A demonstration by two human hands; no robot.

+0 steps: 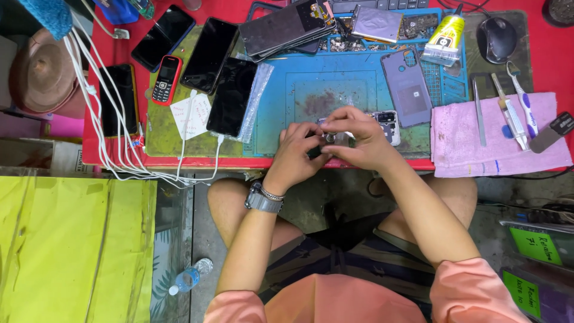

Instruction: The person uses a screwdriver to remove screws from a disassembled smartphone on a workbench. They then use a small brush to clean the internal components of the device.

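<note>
The small round metal part (329, 137) sits pinched between my fingertips at the near edge of the blue work mat (281, 128); it is too small to tell its axis. A phone frame (387, 122) lies just behind. My left hand (297, 149) and right hand (359, 140) both close on the part.

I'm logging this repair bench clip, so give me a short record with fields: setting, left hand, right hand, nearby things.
setting: red table with a blue work mat, seen from above
left hand: left hand pinches a small silvery part; metal watch on the wrist
right hand: right hand grips the same part from the other side
nearby: grey phone back cover, glue tube, pink towel, red keypad phone
</note>
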